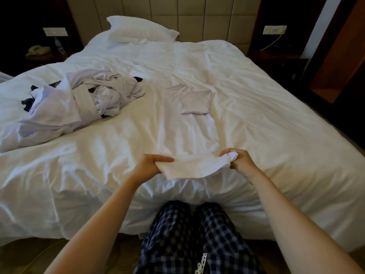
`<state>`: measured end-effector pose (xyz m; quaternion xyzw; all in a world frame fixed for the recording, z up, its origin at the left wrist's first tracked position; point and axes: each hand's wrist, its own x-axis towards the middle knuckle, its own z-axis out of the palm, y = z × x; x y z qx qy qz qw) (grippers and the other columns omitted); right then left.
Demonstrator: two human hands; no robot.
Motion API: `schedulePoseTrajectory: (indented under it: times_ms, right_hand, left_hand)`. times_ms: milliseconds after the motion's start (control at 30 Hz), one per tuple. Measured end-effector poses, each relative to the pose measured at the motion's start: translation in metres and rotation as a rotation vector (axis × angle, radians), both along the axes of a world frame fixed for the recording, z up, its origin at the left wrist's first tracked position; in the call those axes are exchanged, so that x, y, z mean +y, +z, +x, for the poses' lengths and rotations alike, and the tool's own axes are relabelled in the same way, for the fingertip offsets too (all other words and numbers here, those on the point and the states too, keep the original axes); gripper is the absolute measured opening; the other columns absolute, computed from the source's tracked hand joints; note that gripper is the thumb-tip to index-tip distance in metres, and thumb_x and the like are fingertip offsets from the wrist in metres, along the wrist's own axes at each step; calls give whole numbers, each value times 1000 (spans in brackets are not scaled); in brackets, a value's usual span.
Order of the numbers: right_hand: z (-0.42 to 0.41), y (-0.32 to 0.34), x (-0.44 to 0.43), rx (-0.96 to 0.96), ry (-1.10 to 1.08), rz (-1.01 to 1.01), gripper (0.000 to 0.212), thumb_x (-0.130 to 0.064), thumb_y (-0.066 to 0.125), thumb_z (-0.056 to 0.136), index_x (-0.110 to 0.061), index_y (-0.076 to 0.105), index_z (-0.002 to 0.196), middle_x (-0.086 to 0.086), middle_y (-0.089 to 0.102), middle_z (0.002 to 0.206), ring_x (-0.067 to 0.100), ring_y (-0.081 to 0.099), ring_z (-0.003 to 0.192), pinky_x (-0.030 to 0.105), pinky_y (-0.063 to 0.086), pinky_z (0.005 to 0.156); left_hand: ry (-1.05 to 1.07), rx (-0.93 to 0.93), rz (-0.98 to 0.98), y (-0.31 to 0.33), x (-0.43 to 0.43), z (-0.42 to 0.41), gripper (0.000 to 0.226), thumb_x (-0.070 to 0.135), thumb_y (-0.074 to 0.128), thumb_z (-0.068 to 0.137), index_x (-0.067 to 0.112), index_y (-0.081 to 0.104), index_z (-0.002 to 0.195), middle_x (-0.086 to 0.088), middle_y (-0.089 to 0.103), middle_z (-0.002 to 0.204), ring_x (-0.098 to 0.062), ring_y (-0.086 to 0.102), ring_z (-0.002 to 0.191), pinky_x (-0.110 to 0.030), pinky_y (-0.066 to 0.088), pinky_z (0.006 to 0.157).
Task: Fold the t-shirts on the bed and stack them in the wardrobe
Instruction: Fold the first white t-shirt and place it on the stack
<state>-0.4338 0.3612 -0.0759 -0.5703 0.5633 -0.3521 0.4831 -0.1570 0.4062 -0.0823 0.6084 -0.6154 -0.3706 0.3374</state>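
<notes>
Checked trousers (217, 234), left hand (150, 165) and right hand (240, 161), fingers clamped on white t-shirt (189, 168)

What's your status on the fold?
Left hand and right hand grip shirt edge. Folded shirt ahead on bed. Pile left, unfolded. Nothing in the way.

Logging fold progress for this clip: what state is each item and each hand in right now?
White t-shirt: near edge lifted, held at both ends.
Left hand: pinches its left end.
Right hand: grips its bunched right end.
Folded t-shirt: flat on the bed.
Clothes pile: crumpled, unfolded.
</notes>
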Motion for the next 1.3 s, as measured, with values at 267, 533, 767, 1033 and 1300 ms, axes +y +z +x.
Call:
schedulePoseTrajectory:
  times_ms: [267, 533, 767, 1033, 1300]
  right_hand:
    - [0, -5, -16, -93, -116, 37, 27, -21, 73, 81, -9, 65, 104, 1, 66, 98, 17, 59, 95, 25, 45, 75]
    - [30, -26, -52, 19, -284, -13, 21, -23, 67, 86, -4, 66, 94, 8, 63, 90, 23, 58, 89, 26, 39, 72]
    - [40, -27, -77, 175, -290, 39, 36, -25, 60, 91, 0, 60, 117, 18, 62, 120, 33, 56, 113, 29, 40, 80]
    - [36, -32, -95, 62, -282, 286, 55, -26, 72, 80, 2, 54, 123, 12, 61, 116, 29, 59, 107, 27, 43, 81]
    - [38, -35, -108, 113, -326, 218, 57, -31, 73, 79, 0, 54, 124, 14, 59, 124, 27, 58, 108, 29, 43, 85]
  left_hand:
    - [279, -50, -105, 3, -17, -5, 35, 28, 60, 91, 8, 49, 65, 0, 39, 69, -14, 38, 59, -23, 30, 56]
    - [379, 47, 13, -6, -55, -14, 24, 23, 49, 97, 6, 64, 90, -14, 63, 90, -28, 57, 87, -33, 39, 71]
    - [505, 52, 68, -19, -81, -19, 36, 27, 44, 98, -2, 62, 106, -24, 62, 114, -38, 55, 110, -40, 41, 91]
    - [470, -95, 185, -33, -95, -17, 34, 32, 45, 94, 4, 61, 104, -19, 62, 113, -34, 56, 105, -35, 41, 83]
    - [476, -147, 96, -32, -109, -16, 29, 26, 38, 100, 9, 46, 78, -25, 60, 107, -37, 53, 102, -34, 30, 71]
